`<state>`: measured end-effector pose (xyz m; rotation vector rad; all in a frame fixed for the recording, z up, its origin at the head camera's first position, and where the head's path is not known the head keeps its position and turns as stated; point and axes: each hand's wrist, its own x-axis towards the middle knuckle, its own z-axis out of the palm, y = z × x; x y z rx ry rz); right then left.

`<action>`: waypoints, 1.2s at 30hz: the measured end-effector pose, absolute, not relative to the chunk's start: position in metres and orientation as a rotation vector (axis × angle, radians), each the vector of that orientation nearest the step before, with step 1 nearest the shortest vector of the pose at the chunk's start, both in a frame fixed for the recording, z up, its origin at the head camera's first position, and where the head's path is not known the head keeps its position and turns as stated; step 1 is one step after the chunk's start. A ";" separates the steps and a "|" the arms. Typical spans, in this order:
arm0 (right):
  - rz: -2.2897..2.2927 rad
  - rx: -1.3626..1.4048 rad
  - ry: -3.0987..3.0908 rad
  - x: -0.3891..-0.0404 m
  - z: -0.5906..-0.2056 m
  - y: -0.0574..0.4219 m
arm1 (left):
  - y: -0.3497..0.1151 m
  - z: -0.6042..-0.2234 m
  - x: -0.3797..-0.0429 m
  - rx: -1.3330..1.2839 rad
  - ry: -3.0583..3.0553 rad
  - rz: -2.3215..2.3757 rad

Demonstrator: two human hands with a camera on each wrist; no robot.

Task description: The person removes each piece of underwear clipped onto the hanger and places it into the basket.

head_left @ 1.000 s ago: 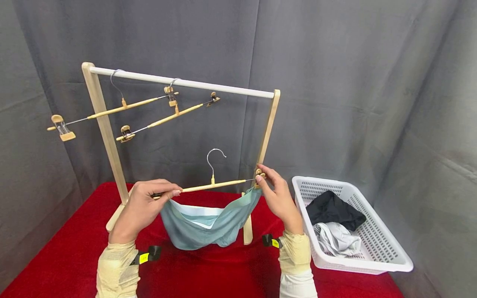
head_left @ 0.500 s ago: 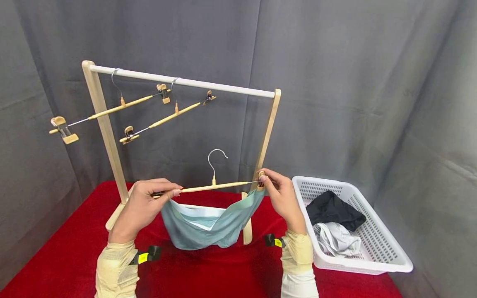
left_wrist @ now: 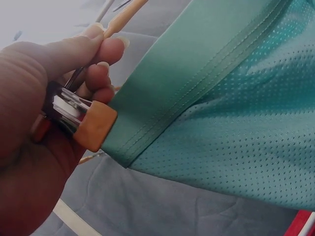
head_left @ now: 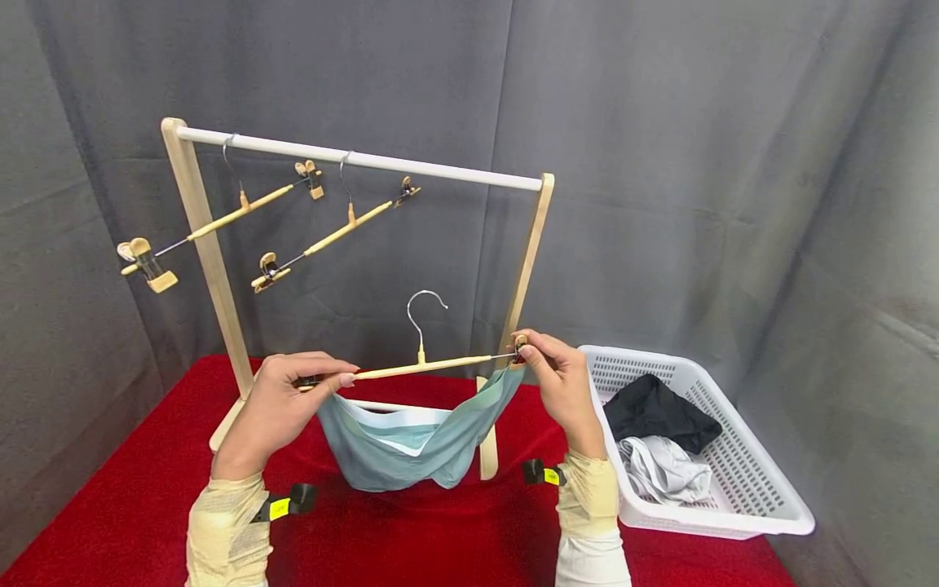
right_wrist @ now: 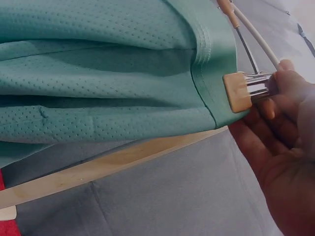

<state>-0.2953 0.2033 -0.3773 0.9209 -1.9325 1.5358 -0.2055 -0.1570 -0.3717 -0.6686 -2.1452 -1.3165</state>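
Level in front of me is a clip hanger (head_left: 433,365) with a pale wooden bar and a wire hook pointing up. My left hand (head_left: 271,408) pinches the bar near its left end. There, a clip (left_wrist: 95,126) bites one end of a waistband. At the other end my right hand (head_left: 565,391) holds the right clip (right_wrist: 238,92) between thumb and fingers, and its pad lies over the opposite end of the waistband. Teal mesh underpants (head_left: 411,469) hang between the two clips, sagging in the middle.
A wooden rack with a white rail (head_left: 440,169) stands behind, carrying two bare clip hangers (head_left: 242,214) at its left. To the right, a white basket (head_left: 734,424) contains a black cloth (head_left: 660,414) and a pale grey cloth (head_left: 663,471). Red cloth (head_left: 411,538) covers the table.
My right hand has moved slightly right and its fingers have shifted on the clip, which has tipped upright over the waistband. My left hand stays put. The hangers on the rail have swung a little.
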 end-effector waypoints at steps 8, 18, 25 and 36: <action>1.514 0.912 -1.883 -0.294 -0.375 0.201 | -0.158 -0.373 -0.207 -0.668 -2.149 -1.308; 1.543 0.842 -1.998 -0.287 -0.370 0.201 | -0.155 -0.373 -0.209 -0.715 -2.111 -1.334; 1.643 0.820 -2.044 -0.284 -0.369 0.202 | -0.154 -0.373 -0.209 -0.734 -2.099 -1.322; 1.495 0.786 -2.185 -0.264 -0.354 0.199 | -0.145 -0.369 -0.206 -0.786 -2.057 -1.313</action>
